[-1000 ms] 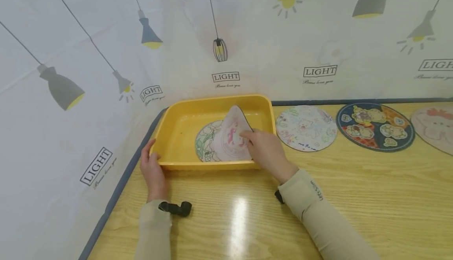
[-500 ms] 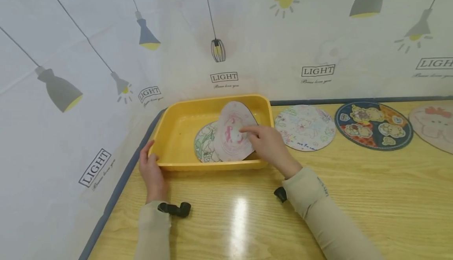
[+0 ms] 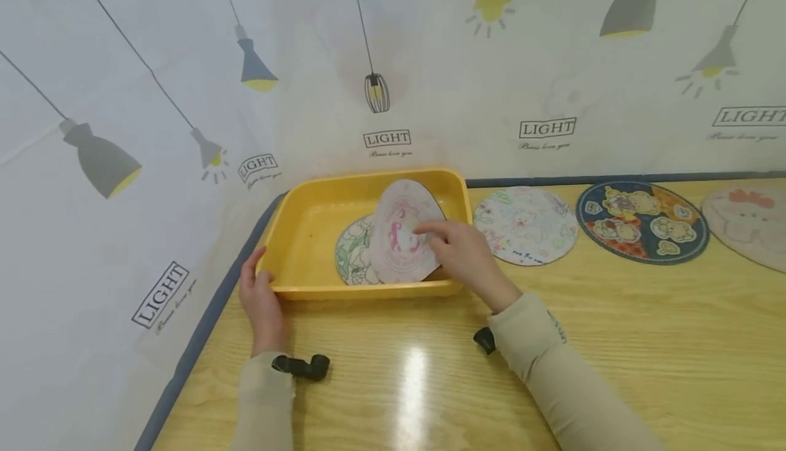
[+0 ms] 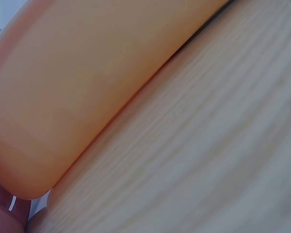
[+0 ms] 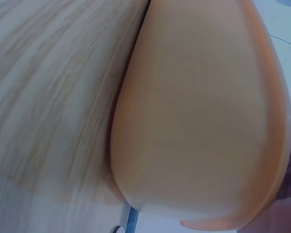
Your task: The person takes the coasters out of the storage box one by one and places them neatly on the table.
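A yellow plastic bin (image 3: pixel 307 233) stands on the table against the wall. My left hand (image 3: pixel 260 301) grips its front left corner, the thumb over the rim and fingers along the outside. Inside the bin's right half, a pink-and-white round mouse pad (image 3: pixel 396 212) leans tilted, its right edge raised. My right hand (image 3: pixel 469 256) reaches over the front right rim and holds that edge, index finger on the printed face; the thumb is hidden. Partly beneath lies a green-and-white patterned pad (image 3: pixel 353 260). Both wrist views mostly show the bin's outer wall (image 4: pixel 87 87).
Right of the bin lie a white doodle-patterned round pad (image 3: pixel 527 226), a dark blue one with bear pictures (image 3: pixel 645 222), and a pale pink one (image 3: pixel 746 226) cut by the frame edge. Lamp-printed wall sheeting (image 3: pixel 454 96) meets the table (image 3: pixel 368 369) behind the bin.
The pink pad has gone from sharply bent to flatter and swung up slightly left. My right hand shifted a little right with it. My left hand stays on the bin corner.
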{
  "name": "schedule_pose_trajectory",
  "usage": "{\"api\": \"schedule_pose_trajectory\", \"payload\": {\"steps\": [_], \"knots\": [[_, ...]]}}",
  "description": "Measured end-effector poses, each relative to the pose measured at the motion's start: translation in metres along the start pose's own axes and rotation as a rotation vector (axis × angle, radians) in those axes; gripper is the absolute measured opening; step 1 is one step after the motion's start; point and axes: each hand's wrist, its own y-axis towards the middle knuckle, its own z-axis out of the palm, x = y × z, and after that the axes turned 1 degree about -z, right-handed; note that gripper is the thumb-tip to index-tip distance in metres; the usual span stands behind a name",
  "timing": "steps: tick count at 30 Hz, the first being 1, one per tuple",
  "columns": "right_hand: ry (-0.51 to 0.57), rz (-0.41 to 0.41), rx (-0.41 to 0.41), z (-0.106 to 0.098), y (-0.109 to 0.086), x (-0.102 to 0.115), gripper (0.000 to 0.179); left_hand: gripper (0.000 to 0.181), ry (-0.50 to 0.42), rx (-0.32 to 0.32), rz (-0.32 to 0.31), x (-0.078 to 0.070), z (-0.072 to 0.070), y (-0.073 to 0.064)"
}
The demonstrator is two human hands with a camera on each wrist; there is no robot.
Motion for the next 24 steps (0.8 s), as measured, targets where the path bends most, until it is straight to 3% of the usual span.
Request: {"api": "schedule_pose_trajectory", "payload": {"steps": [6, 18, 24], "knots": [[0.089, 0.069, -0.001, -0.0018, 0.0001, -0.0011, 0.033, 0.045, 0.026, 0.004, -0.005, -0.0004, -0.0011, 0.0], [0.18, 0.128, 0.022, -0.0056, -0.001, -0.0033, 0.038, 0.046, -0.021, 0.018, -0.009, -0.0041, -0.0007, -0.0017], [0.313, 0.156, 0.027, -0.0101, -0.0027, -0.0053, 0.038, 0.047, -0.025, 0.025, -0.015, -0.0054, -0.0035, -0.002]]}}
